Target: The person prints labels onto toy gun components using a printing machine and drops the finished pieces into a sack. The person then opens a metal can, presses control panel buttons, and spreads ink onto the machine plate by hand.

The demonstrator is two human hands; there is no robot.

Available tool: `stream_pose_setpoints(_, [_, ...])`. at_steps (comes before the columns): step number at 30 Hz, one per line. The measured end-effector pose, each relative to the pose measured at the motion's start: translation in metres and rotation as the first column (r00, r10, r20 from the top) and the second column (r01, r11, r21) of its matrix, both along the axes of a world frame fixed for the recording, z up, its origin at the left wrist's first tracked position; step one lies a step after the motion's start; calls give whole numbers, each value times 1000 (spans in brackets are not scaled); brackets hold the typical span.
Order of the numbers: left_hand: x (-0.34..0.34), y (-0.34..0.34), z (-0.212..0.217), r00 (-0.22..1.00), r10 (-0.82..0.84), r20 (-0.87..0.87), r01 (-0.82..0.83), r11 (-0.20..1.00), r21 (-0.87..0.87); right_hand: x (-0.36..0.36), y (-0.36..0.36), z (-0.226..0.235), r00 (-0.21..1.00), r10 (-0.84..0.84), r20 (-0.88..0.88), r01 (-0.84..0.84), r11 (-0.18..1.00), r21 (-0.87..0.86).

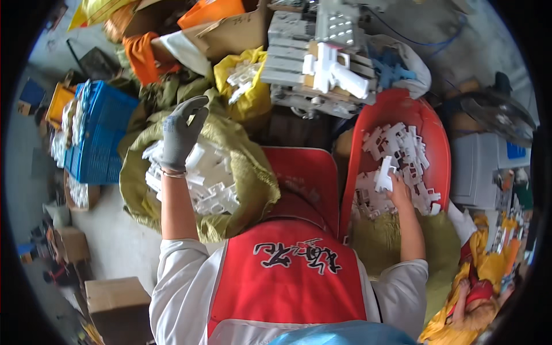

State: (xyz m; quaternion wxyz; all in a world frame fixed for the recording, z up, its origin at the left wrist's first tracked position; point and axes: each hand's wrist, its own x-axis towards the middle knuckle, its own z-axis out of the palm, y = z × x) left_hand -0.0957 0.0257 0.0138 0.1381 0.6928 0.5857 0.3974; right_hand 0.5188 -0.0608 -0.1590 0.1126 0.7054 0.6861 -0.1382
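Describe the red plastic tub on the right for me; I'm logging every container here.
The red plastic tub is a smooth, oval basin with a raised rim, tilted toward the person. A heap of white plastic moulded parts fills it. The bare right hand reaches in and grips one white part. Its left rim lies against a red chair back; olive sacking sits at its lower end.

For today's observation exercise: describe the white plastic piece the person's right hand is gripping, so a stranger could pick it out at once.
Find the big red tub on the right, heaped with white plastic parts. At the heap's near edge the bare right hand grips one white piece. Unlike its flat-lying neighbours, it stands upright above the fingers.
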Motion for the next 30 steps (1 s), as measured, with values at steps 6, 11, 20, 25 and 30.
stream_pose_setpoints(6, [59,47,24,984,-157,-78,165,981,103,-11,14,37,1000,-6,-3,6,1000,-1])
stream_pose_setpoints(11, [100,78,41,940,-293,-174,322,932,167,7,27,19,883,-26,-468,236,887,396])
stream_pose_setpoints(20, [145,128,48,853,-448,-269,460,888,-22,-34,48,61,-255,-128,-958,461,855,-237])
stream_pose_setpoints(25, [142,133,47,832,-554,41,555,826,-96,-74,63,109,-518,-33,-855,352,902,-248])
stream_pose_setpoints(30, [130,121,50,894,-449,-8,448,893,-42,-119,101,141,-186,210,-960,478,873,98])
